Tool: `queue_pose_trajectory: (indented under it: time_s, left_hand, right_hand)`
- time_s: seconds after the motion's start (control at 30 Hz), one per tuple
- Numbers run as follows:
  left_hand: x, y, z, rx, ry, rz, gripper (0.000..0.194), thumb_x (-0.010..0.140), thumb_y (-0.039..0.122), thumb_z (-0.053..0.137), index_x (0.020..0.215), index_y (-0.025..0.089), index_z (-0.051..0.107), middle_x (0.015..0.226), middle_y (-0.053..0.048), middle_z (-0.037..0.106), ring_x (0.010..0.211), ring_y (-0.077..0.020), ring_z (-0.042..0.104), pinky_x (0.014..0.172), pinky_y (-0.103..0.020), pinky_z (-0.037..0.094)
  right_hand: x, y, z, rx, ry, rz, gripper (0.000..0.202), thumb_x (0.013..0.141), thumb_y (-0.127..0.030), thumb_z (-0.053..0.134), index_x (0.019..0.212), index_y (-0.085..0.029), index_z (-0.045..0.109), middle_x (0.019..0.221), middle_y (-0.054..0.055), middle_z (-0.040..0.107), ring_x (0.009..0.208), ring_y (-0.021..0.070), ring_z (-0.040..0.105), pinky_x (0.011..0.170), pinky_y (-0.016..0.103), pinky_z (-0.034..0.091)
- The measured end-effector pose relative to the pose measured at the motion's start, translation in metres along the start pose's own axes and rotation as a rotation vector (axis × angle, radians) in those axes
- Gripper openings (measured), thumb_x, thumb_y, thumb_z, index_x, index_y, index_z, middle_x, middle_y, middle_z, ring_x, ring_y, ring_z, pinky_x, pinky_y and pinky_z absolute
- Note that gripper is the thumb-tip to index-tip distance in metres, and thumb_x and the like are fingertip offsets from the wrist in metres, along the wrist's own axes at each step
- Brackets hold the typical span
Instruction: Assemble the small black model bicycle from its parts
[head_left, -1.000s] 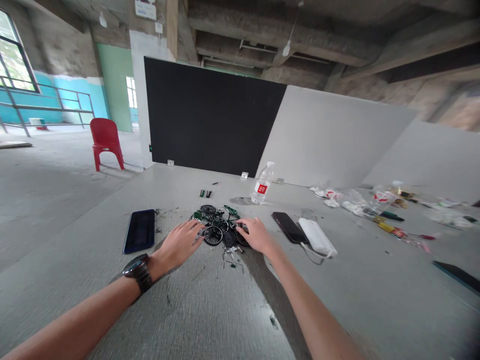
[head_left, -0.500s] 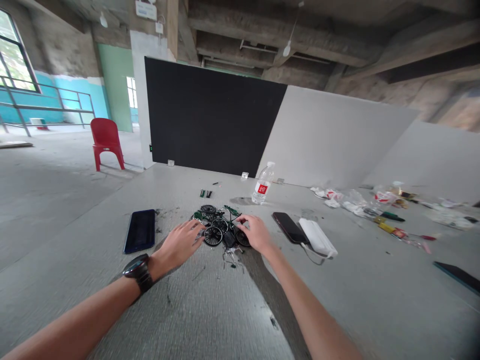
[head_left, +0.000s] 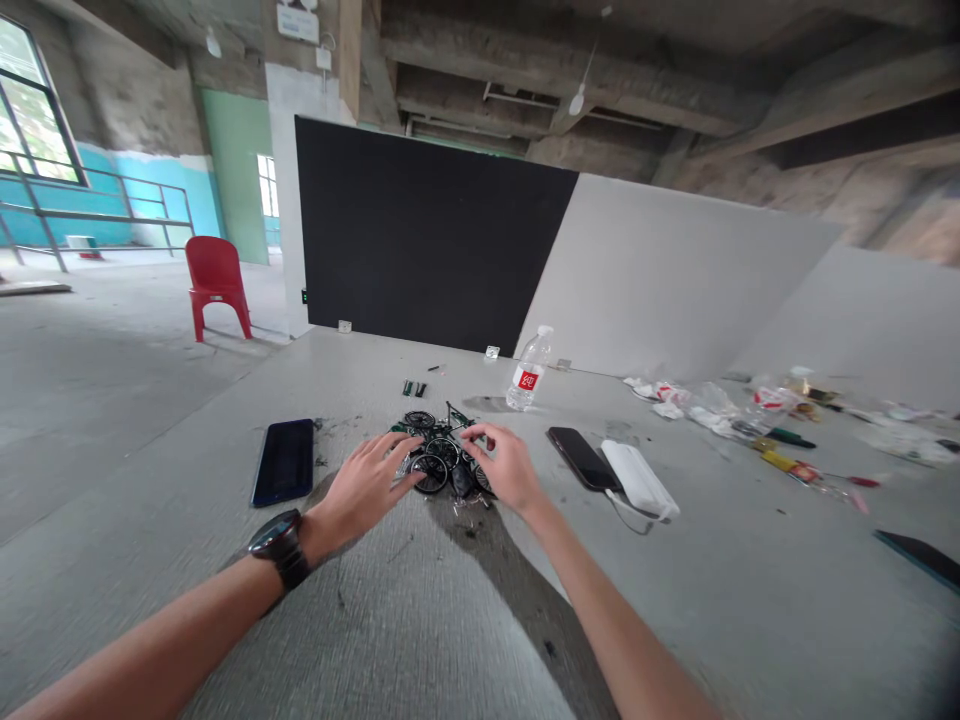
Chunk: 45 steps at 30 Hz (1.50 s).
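Black spoked wheels (head_left: 430, 474), slender dark-green frame (head_left: 459, 417), heaped. Left hand (head_left: 366, 482): fingers apart, beside wheels. Right hand (head_left: 508, 468): fingertips close, hold indiscernible; light touch advised.

Room to reach parts (head_left: 442, 452) from the near side, between left hand (head_left: 367, 482) and right hand (head_left: 510, 470). In the way: left phone (head_left: 283, 463) — right phone (head_left: 581, 458), power bank (head_left: 640, 480) — upright bottle (head_left: 528, 380), panel (head_left: 442, 235) beyond.

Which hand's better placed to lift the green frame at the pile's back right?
Likely right: the right hand's fingertips are right by the green frame; contact is unclear. The left hand is farther, fingers spread beside the front wheel.
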<state>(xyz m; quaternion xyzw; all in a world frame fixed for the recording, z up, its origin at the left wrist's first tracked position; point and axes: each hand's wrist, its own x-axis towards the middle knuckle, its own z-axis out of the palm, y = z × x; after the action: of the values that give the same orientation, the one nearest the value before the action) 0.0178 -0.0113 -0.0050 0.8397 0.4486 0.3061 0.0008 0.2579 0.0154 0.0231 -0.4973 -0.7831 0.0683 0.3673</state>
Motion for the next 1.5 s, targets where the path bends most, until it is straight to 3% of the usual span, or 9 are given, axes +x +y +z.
queue_pose_trajectory:
  time_s: [0.17,0.27,0.33,0.43,0.57,0.9,1.13,1.27,1.5]
  left_hand:
    - [-0.002,0.004,-0.001,-0.103,0.053,-0.025,0.085,0.088,0.053,0.06,0.154,0.025,0.014,0.14,-0.016,0.053,0.126,-0.0333,0.052,0.101,-0.05,0.043]
    - [-0.002,0.002,0.001,-0.215,0.099,-0.104,0.095,0.087,0.05,0.064,0.155,0.022,0.004,0.13,-0.016,0.06,0.119,-0.0319,0.058,0.097,-0.05,0.046]
    - [-0.001,0.0,0.001,-0.311,0.143,-0.148,0.089,0.089,0.044,0.064,0.154,0.023,0.008,0.122,-0.013,0.065,0.11,-0.0276,0.063,0.095,-0.047,0.048]
    - [0.002,0.0,-0.001,-0.449,0.178,-0.182,0.065,0.091,0.039,0.061,0.147,0.023,0.033,0.103,-0.006,0.072,0.094,-0.0222,0.068,0.089,-0.04,0.051]
    - [0.005,0.005,-0.006,-0.586,0.094,-0.199,0.032,0.09,0.038,0.062,0.119,0.023,0.065,0.087,-0.002,0.075,0.083,-0.0204,0.069,0.078,-0.034,0.053]
    - [0.005,0.009,-0.005,-0.786,0.008,-0.101,0.019,0.083,0.032,0.071,0.097,0.02,0.066,0.103,-0.006,0.073,0.098,-0.0228,0.066,0.091,-0.038,0.05]
    - [0.002,0.011,0.001,-1.152,-0.135,-0.091,0.058,0.076,0.03,0.08,0.123,0.02,0.046,0.119,-0.014,0.068,0.109,-0.0246,0.065,0.095,-0.04,0.049]
    - [0.002,0.009,0.0,-1.185,-0.122,-0.081,0.072,0.071,0.026,0.084,0.13,0.023,0.044,0.136,-0.016,0.056,0.125,-0.027,0.055,0.098,-0.041,0.047]
    - [0.003,0.009,-0.002,-1.182,-0.224,-0.079,0.09,0.067,0.023,0.086,0.142,0.029,0.039,0.147,-0.014,0.047,0.134,-0.0301,0.046,0.105,-0.048,0.042]
  right_hand:
    - [-0.007,-0.039,0.011,0.173,-0.051,-0.096,0.012,0.09,-0.032,0.061,0.095,-0.024,0.069,0.093,0.003,0.071,0.083,0.019,0.062,0.076,0.031,0.048]
    - [-0.011,-0.047,0.017,0.239,-0.055,-0.121,0.011,0.091,-0.029,0.06,0.093,-0.023,0.069,0.089,0.003,0.07,0.083,0.0191,0.062,0.075,0.031,0.048]
    - [-0.012,-0.046,0.019,0.232,-0.032,-0.106,0.012,0.092,-0.029,0.058,0.093,-0.023,0.068,0.089,0.003,0.07,0.082,0.019,0.061,0.074,0.031,0.047]
    - [-0.011,-0.04,0.018,0.212,0.012,-0.081,0.013,0.094,-0.03,0.056,0.092,-0.022,0.067,0.089,0.003,0.07,0.081,0.019,0.061,0.074,0.031,0.046]
    - [-0.01,-0.037,0.017,0.203,0.065,-0.062,0.012,0.092,-0.031,0.058,0.088,-0.022,0.065,0.088,0.003,0.069,0.079,0.0186,0.06,0.074,0.03,0.046]
    - [-0.012,-0.043,0.017,0.221,0.181,-0.078,0.01,0.09,-0.028,0.062,0.092,-0.025,0.071,0.09,0.004,0.071,0.08,0.0203,0.06,0.075,0.033,0.048]
    - [-0.015,-0.044,0.017,0.201,0.178,-0.09,0.011,0.09,-0.025,0.061,0.092,-0.026,0.072,0.085,0.003,0.068,0.079,0.0198,0.059,0.074,0.032,0.048]
    - [-0.016,-0.046,0.017,0.237,0.174,-0.084,0.012,0.091,-0.024,0.06,0.093,-0.026,0.071,0.09,0.004,0.069,0.082,0.02,0.06,0.077,0.032,0.049]
    - [-0.018,-0.05,0.019,0.231,0.167,-0.179,0.016,0.092,-0.019,0.056,0.094,-0.026,0.07,0.088,0.004,0.067,0.083,0.0196,0.059,0.077,0.032,0.05]
